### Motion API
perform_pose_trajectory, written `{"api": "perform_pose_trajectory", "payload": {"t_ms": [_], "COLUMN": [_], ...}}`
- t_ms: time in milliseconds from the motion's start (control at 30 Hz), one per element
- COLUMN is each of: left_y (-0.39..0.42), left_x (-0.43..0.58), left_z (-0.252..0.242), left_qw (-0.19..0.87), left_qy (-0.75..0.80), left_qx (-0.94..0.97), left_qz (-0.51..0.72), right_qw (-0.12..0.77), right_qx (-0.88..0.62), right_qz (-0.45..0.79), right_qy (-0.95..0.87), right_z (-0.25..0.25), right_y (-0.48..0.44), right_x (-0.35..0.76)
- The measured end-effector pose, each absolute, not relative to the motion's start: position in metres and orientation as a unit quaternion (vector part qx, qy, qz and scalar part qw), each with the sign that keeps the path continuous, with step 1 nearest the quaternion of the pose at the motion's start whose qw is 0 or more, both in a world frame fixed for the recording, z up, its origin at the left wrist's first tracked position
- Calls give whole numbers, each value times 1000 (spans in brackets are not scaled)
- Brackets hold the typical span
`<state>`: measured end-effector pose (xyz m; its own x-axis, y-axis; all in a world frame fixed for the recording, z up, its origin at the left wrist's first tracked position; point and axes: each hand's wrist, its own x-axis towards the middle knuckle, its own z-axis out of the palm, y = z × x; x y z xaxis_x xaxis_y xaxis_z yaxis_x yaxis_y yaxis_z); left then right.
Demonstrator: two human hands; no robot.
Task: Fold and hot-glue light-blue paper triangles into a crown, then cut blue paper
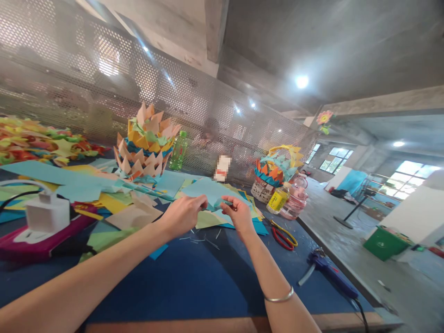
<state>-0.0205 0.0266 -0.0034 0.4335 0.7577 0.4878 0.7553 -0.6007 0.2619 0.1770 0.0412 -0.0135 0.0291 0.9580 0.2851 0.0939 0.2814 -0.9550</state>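
Over the blue table mat (194, 282), both of my hands are closed on a small light blue piece of paper (215, 203). My left hand (185, 212) grips its left end in a closed fist. At the other end, the fingertips of my right hand (239, 215) pinch it, and a silver bangle circles that wrist. The paper looks folded or rolled, but fingers hide much of it. Under and behind my hands lie loose sheets of light blue paper (201, 187), along with green and yellow ones.
Red-and-yellow-handled pliers (283, 236) and a blue glue gun (331, 273) with a cord lie at right. Bottles stand near a folded-paper basket (265, 187). Behind are a pointed-paper tower (145, 143) and green bottle (178, 150); a charger (47, 215) sits on a power strip at left.
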Motion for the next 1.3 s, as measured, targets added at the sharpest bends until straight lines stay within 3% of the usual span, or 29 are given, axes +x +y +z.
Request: {"api": "perform_pose_trajectory", "payload": {"t_ms": [100,233,467,900,1300], "left_y": [27,27,26,26,26], "left_x": [-20,-19,-19,-20,-20], "left_z": [-3,-2,-4,-1,6], "left_qw": [1,5,18,25,36], "left_qy": [445,443,427,431,423], "left_qx": [846,853,863,851,845], "left_qz": [293,277,270,298,326], "right_qw": [576,655,609,557,499], "right_qx": [-454,-380,-321,-432,-423], "right_qz": [369,455,555,284,246], "right_qy": [-571,-469,-466,-650,-715], "right_z": [-11,-3,-4,-5,-11], "right_y": [43,38,29,37,37], "right_x": [180,178,166,177,179]}}
